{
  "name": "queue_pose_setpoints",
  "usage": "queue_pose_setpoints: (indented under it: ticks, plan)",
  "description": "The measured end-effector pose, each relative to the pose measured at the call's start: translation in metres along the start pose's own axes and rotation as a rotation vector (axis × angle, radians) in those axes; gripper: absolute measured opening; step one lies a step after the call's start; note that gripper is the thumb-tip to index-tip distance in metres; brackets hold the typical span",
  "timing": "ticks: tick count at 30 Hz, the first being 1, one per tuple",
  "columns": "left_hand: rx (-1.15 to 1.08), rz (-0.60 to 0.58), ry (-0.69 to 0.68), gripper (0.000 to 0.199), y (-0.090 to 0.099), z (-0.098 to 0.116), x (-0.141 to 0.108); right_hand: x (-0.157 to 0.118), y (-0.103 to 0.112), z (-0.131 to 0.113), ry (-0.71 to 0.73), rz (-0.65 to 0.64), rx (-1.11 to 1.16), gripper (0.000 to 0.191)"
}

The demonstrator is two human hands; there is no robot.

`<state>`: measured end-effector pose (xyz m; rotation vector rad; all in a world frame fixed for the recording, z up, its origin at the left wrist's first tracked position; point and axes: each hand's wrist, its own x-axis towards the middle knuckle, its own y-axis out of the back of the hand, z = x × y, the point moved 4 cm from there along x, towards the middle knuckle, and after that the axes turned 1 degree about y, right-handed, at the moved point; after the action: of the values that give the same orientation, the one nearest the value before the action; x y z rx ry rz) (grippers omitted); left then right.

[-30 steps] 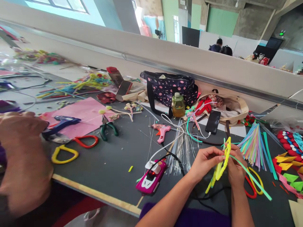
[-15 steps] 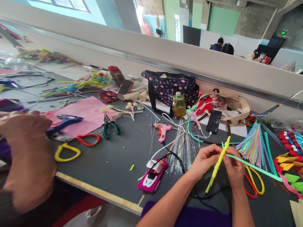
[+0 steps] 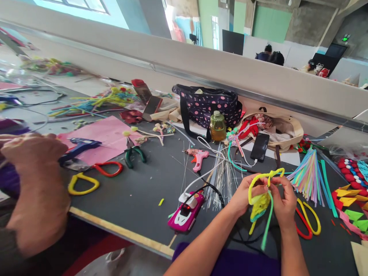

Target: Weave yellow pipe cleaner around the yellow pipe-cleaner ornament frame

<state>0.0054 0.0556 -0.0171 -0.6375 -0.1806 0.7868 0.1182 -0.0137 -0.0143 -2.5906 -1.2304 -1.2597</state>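
Observation:
Both my hands are up over the right part of the dark table, closed on a piece made of bent pipe cleaners. My left hand point(image 3: 245, 195) pinches its left side, where a yellow pipe cleaner point(image 3: 253, 184) arches over the fingers. On the other side my right hand point(image 3: 283, 201) grips it near the middle, thumb and fingers together. A light green pipe cleaner point(image 3: 268, 224) hangs down between the hands. Beneath the fingers shows a fuzzy yellow part with a teal edge. Just right of my right hand lie red-and-yellow-handled scissors point(image 3: 309, 220).
Ahead lie a pink glue gun point(image 3: 198, 159), thin wires point(image 3: 222, 180) and a purple car-shaped power strip point(image 3: 186, 214) with cords. Pastel pipe cleaners point(image 3: 309, 174) fan out at right. A co-worker's arm point(image 3: 40, 191) is at left, beside a blue glue gun point(image 3: 80, 147) and pliers point(image 3: 133, 153).
The yellow piece has turned from an edge-on stick to a view of its loop and fuzzy body. The green pipe cleaner, which pointed right, now hangs downward.

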Motion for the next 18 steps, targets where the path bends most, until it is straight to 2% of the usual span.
queue_pose_setpoints:
  ticks: [3, 8, 12, 18]
  plan:
    - [-0.033, 0.005, 0.016, 0.025, 0.002, -0.003, 0.001, 0.000, 0.000, -0.008, 0.132, 0.054, -0.044, 0.007]
    - [-0.072, 0.003, 0.004, 0.022, 0.006, -0.006, 0.002, 0.001, -0.002, -0.014, 0.275, 0.045, -0.154, 0.011]
    - [-0.103, 0.006, -0.011, 0.021, 0.007, -0.008, 0.002, 0.000, -0.002, -0.013, 0.299, 0.044, -0.170, 0.012]
    - [-0.127, 0.024, -0.025, 0.024, 0.008, -0.010, 0.006, 0.001, -0.003, -0.012, 0.245, 0.016, -0.159, 0.013]
